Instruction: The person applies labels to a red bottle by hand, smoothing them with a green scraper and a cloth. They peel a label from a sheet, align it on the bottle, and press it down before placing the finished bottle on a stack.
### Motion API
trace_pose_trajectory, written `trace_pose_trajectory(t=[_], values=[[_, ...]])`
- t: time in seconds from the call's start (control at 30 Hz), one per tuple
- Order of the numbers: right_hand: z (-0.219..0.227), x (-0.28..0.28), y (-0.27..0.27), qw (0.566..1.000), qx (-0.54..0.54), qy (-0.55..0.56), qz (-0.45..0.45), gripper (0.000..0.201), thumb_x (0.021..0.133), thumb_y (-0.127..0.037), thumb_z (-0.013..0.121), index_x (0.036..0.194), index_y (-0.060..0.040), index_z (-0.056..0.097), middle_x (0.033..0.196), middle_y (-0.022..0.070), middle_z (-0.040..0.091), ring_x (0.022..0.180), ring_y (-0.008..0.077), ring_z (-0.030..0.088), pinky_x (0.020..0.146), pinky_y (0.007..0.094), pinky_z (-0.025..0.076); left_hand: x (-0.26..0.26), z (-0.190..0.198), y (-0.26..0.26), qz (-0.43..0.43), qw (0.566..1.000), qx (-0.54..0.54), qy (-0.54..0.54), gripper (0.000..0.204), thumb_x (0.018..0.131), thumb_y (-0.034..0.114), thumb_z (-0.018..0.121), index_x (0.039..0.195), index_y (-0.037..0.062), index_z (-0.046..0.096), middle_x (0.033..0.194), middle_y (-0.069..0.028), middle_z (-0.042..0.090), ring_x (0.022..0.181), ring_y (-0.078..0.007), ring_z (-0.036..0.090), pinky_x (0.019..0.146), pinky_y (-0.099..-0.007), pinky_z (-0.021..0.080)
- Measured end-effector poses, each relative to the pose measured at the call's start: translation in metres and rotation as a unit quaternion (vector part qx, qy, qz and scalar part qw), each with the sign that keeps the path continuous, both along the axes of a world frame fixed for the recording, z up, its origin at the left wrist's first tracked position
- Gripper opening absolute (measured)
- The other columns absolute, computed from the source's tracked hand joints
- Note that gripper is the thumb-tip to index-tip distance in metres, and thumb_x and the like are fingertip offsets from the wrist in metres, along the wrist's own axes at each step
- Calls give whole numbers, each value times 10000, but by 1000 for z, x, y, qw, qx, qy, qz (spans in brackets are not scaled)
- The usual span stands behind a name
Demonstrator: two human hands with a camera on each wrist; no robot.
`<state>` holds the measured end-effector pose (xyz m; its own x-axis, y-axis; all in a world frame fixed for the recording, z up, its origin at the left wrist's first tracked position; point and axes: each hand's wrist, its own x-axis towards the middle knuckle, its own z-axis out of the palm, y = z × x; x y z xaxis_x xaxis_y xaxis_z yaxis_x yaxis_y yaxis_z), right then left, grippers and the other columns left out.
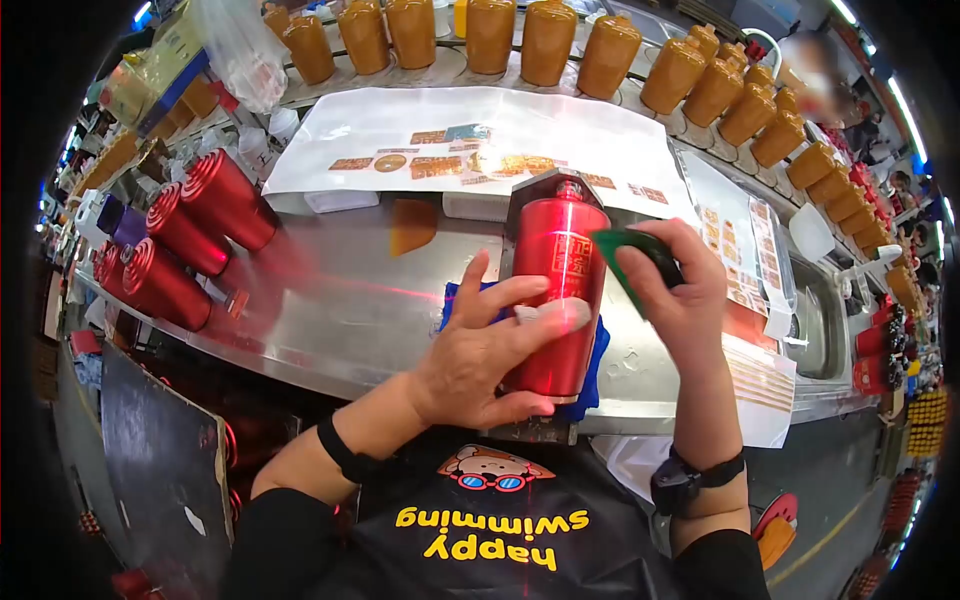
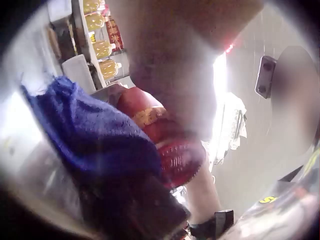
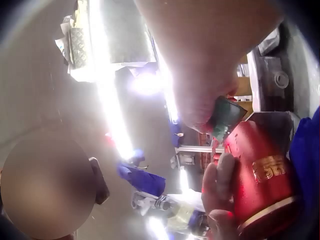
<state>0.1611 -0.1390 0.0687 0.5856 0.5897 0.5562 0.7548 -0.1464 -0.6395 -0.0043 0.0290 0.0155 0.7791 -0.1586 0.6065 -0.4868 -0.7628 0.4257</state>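
Note:
A glossy red bottle (image 1: 558, 255) with gold characters lies on a blue cloth (image 1: 600, 350), its neck away from me against a dark angled rest (image 1: 528, 188). My left hand (image 1: 480, 350) holds it, thumb by the base and fingers spread over its front; one finger wears a pale cover. In my right hand (image 1: 680, 285), thumb and curled fingers pinch a flat green scraper (image 1: 625, 262), whose edge is right at the bottle's upper right side. The right wrist view shows the scraper (image 3: 227, 117) by the bottle's shoulder and the gold characters (image 3: 269, 169) lower down.
Several red bottles (image 1: 185, 230) stand at the left of the metal table (image 1: 330, 290). Behind lies a white sheet (image 1: 330, 125) with gold stickers; another sticker sheet (image 1: 735, 240) is at the right. Brown bottles (image 1: 490, 35) line the back, and a sink (image 1: 825, 320) is at far right.

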Motion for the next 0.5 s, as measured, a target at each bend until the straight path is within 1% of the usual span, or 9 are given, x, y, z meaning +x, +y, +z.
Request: trace_pose_trajectory(t=[0.07, 0.1, 0.13, 0.17, 0.2, 0.3, 0.37, 0.43, 0.5], values=[[0, -1, 13, 970, -6, -240, 21, 220, 717, -87, 762, 911, -125, 665, 794, 30, 573, 770, 247, 562, 743, 383, 373, -12, -15, -11, 68, 996, -55, -4, 851, 805, 522, 689, 1443, 52, 378, 1406, -143, 470, 1321, -349, 386, 1165, -568, 72], [7, -11, 12, 954, -49, -292, 41, 249, 676, -89, 766, 896, -137, 660, 819, 15, 564, 779, 212, 573, 749, 377, 373, -16, -22, -14, 103, 992, -79, -8, 903, 787, 508, 716, 1462, 39, 342, 1439, -165, 434, 1327, -370, 374, 1162, -572, 78], [11, -21, 8, 952, -87, -278, 92, 256, 666, -96, 766, 894, -146, 660, 821, 13, 553, 783, 206, 574, 748, 373, 372, -21, -26, -15, 124, 989, -66, 39, 1006, 746, 463, 759, 1489, 7, 258, 1488, -194, 358, 1334, -419, 345, 1153, -588, 86], [14, -30, 4, 945, -125, -264, 147, 264, 655, -104, 766, 892, -154, 660, 823, 11, 543, 787, 199, 575, 746, 370, 370, -21, -31, -14, 131, 989, -57, 34, 1010, 743, 456, 761, 1489, 1, 254, 1486, -194, 363, 1336, -415, 344, 1150, -594, 91], [24, -38, 0, 950, -138, -163, 227, 223, 697, -90, 755, 897, -119, 659, 833, 34, 572, 790, 227, 587, 753, 389, 399, -22, -34, -15, 140, 988, -50, 31, 1013, 741, 448, 763, 1489, -6, 251, 1483, -194, 367, 1338, -411, 342, 1146, -599, 95], [20, -15, 7, 954, -155, 125, 225, 174, 750, -68, 731, 909, -68, 660, 808, 70, 601, 741, 259, 597, 712, 393, 447, -24, -28, -18, 157, 986, -24, 46, 1000, 756, 454, 740, 1482, -35, 259, 1443, -208, 410, 1325, -401, 364, 1131, -626, 122], [15, -3, 21, 995, -72, 71, 24, 150, 790, -55, 707, 927, -20, 657, 766, 96, 616, 702, 237, 616, 655, 355, 474, -24, -23, -24, 166, 986, 1, 2, 982, 764, 462, 722, 1471, -54, 277, 1413, -214, 438, 1292, -407, 399, 1121, -644, 138], [21, -1, 15, 973, -96, -208, -4, 131, 823, -67, 689, 935, -7, 656, 735, 69, 619, 690, 161, 604, 628, 296, 465, -23, -26, -25, 170, 985, 24, -32, 968, 768, 456, 713, 1458, -74, 290, 1409, -219, 440, 1261, -417, 434, 1114, -659, 148], [25, -10, 10, 971, -168, 38, 164, 130, 849, -91, 684, 933, 1, 650, 761, 73, 623, 729, 132, 590, 662, 280, 463, -21, -26, -25, 155, 987, -11, -37, 1007, 759, 453, 721, 1467, -88, 251, 1440, -283, 386, 1257, -420, 456, 1118, -659, 140]])
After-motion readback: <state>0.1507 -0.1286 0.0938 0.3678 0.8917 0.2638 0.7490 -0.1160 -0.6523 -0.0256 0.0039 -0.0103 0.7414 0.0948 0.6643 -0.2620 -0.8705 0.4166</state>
